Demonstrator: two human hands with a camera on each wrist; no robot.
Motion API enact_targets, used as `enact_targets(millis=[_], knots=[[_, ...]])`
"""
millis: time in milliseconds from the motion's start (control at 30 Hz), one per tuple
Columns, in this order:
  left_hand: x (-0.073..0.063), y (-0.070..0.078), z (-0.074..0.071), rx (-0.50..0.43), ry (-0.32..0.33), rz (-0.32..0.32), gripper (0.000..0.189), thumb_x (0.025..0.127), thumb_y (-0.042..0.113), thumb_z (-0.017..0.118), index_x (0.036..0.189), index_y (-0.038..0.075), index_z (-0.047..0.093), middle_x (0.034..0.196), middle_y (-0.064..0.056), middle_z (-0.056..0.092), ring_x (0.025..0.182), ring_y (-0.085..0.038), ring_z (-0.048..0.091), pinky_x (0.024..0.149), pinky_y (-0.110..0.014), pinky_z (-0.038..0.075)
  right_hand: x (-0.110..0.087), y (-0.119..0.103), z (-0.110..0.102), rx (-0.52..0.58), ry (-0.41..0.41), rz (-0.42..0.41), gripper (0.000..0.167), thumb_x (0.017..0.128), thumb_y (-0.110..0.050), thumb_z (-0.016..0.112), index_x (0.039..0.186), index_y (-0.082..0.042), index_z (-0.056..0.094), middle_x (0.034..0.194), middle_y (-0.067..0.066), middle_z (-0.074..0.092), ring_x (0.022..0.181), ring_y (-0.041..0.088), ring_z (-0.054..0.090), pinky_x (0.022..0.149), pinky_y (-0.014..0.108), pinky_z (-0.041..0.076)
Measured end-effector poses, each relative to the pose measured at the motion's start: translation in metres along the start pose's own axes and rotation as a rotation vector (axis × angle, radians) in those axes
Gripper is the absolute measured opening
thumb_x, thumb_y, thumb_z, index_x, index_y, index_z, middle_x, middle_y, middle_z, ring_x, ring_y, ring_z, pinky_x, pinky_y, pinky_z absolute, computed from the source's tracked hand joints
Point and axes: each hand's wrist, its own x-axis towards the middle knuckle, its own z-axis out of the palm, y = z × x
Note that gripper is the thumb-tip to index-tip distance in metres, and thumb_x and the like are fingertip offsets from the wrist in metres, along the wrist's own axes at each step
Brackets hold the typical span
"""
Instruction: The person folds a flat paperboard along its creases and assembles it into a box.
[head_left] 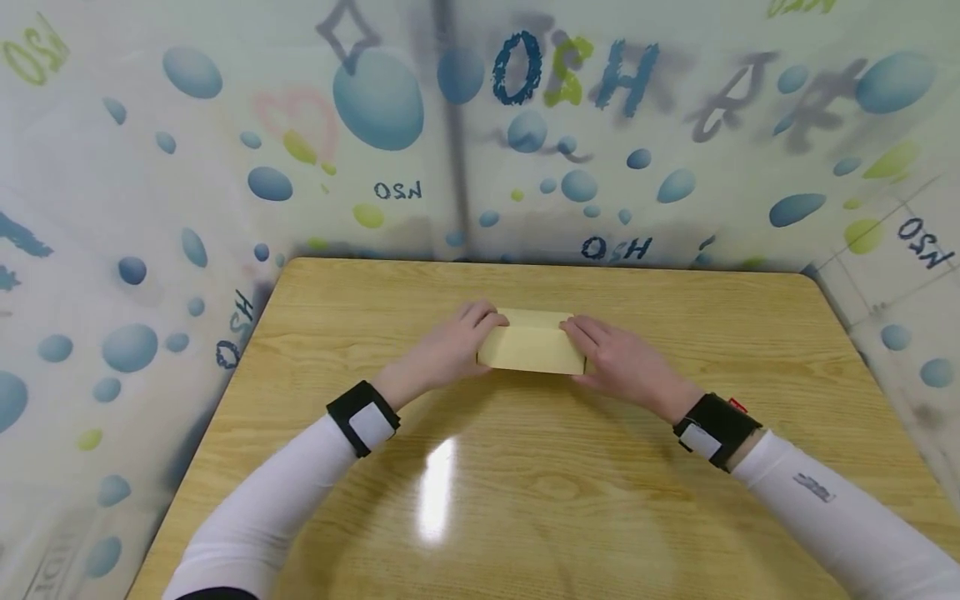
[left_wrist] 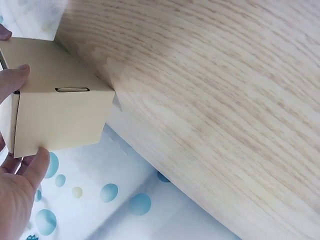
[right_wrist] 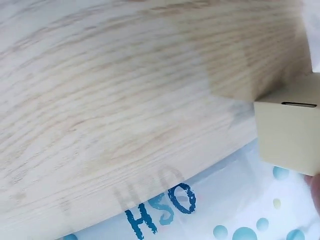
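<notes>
Both hands hold a small pale-yellow cardboard box [head_left: 531,348] over the far middle part of the wooden table. The left hand [head_left: 459,343] grips its left end, fingers at the upper edge. At the opposite end the right hand [head_left: 628,360] grips the box in the same way. Seen from the left wrist, the cardboard box [left_wrist: 65,120] shows a flat face with a narrow slot near one edge, and fingertips press its sides. In the right wrist view the box [right_wrist: 287,137] shows a similar slot, with only a fingertip of the right hand visible at the border.
The wood-grain table [head_left: 555,492] has rounded far corners and a bright light reflection near its middle. Behind it and along its sides hangs a pale sheet [head_left: 300,225] printed with blue and green drops and letters. Each wrist wears a black strap [head_left: 363,417].
</notes>
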Motion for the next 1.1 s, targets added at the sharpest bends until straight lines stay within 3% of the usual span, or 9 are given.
enact_targets(millis=[167,333,700,967,1100], knots=[[-0.005,0.002,0.006,0.033,-0.035,0.041,0.068,0.083,0.02,0.091,0.139,0.009,0.053,0.143,-0.012,0.051,0.139,-0.033,0.051,0.097,-0.037,0.061,-0.002,-0.003,0.005,0.07,-0.027,-0.005,0.09,0.078,-0.046,0.092,0.148,-0.001,0.056,0.142,0.021,0.065,0.129,0.039,0.068,0.102,0.051,0.06],[-0.006,0.002,0.008,0.028,-0.029,0.067,0.067,0.083,0.017,0.091,0.137,0.01,0.051,0.142,-0.013,0.051,0.142,-0.037,0.05,0.103,-0.04,0.06,-0.004,-0.005,0.008,0.1,-0.032,0.002,0.091,0.08,-0.049,0.09,0.149,-0.002,0.054,0.144,0.022,0.063,0.132,0.041,0.065,0.104,0.053,0.059],[-0.001,0.003,0.012,0.028,-0.029,0.037,0.059,0.088,0.02,0.088,0.136,0.014,0.054,0.141,-0.012,0.051,0.132,-0.031,0.054,0.098,-0.037,0.061,-0.001,-0.008,0.017,0.129,-0.046,0.097,0.087,0.082,-0.036,0.092,0.151,-0.001,0.051,0.151,0.025,0.055,0.138,0.043,0.059,0.109,0.056,0.055],[-0.003,-0.004,0.016,0.045,-0.027,0.062,0.036,0.093,0.008,0.079,0.125,0.013,0.064,0.132,-0.01,0.061,0.125,-0.029,0.058,0.094,-0.036,0.06,0.0,-0.012,0.025,0.108,-0.055,0.108,0.064,0.087,-0.023,0.088,0.141,-0.002,0.06,0.146,0.024,0.057,0.135,0.04,0.058,0.108,0.052,0.056],[-0.003,-0.007,0.016,0.056,-0.002,0.071,0.035,0.092,0.007,0.081,0.123,0.014,0.065,0.131,-0.009,0.063,0.122,-0.028,0.061,0.088,-0.035,0.061,0.002,-0.013,0.025,0.102,-0.051,0.113,0.065,0.086,-0.021,0.088,0.141,-0.001,0.059,0.147,0.024,0.056,0.136,0.04,0.057,0.11,0.052,0.055]])
